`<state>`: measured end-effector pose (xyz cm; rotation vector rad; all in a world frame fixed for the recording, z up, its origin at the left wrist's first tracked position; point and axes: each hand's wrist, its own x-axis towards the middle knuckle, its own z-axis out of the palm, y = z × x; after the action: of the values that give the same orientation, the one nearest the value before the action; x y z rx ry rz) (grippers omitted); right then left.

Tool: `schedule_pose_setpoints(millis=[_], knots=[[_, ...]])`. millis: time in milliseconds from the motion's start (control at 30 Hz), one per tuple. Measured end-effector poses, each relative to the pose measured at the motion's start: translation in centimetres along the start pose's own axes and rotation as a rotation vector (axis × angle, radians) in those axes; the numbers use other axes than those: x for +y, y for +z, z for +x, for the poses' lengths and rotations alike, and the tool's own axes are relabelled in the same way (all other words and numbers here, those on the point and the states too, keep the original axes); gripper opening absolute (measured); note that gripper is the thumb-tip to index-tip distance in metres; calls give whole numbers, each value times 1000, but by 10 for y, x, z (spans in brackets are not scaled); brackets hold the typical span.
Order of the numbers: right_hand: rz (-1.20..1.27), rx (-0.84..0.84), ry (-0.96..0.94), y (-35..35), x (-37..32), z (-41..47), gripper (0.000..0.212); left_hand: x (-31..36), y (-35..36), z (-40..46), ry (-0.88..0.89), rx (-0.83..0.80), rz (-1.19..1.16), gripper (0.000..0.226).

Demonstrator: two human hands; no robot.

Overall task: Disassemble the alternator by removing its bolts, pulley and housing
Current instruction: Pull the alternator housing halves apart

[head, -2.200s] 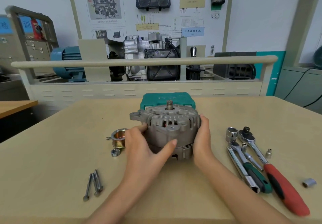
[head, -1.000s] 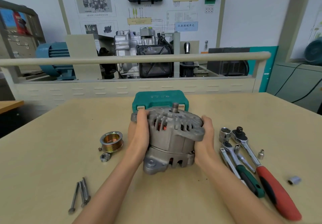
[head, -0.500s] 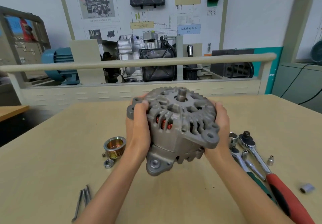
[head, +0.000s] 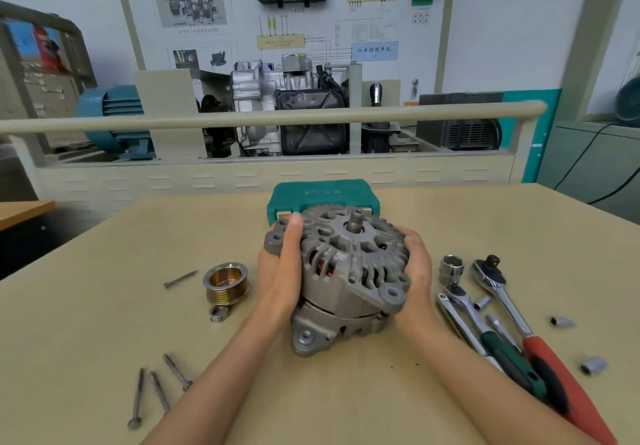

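Beige workshop bench point(head: 104, 323): both hands, left point(head: 280, 271) and right point(head: 417, 271), grip the grey cast-aluminium alternator point(head: 346, 282), tilted at centre. Brass-coloured grooved pulley point(head: 227, 283), nut point(head: 219, 313) and long steel bolts point(head: 157, 389) lie removed; housing separation apparently remains.

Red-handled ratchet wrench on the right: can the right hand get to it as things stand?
Probably yes. The red-handled ratchet wrench lies uncovered on the tan table just beside the right hand, but that hand grips the grey alternator and must let go first.
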<state>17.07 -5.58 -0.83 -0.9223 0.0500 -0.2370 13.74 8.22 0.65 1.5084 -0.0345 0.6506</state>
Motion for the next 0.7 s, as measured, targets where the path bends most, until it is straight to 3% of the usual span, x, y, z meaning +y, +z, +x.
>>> schedule_pose_setpoints(millis=[133,333,467,600,700], knots=[[43,-3,23,1,0,4,26,0,1,1,12,39,18,71],[80,-39,52,6,-1,6,28,-6,-3,-4,111,170,4,56],[131,-78,37,5,-7,2,32,-4,-7,-9,198,164,-19,69],[206,-152,-43,7,-16,0,46,0,-6,-11,326,183,-58,56],[221,-185,-31,8,-18,1,43,-1,-5,-12,335,185,-68,61]])
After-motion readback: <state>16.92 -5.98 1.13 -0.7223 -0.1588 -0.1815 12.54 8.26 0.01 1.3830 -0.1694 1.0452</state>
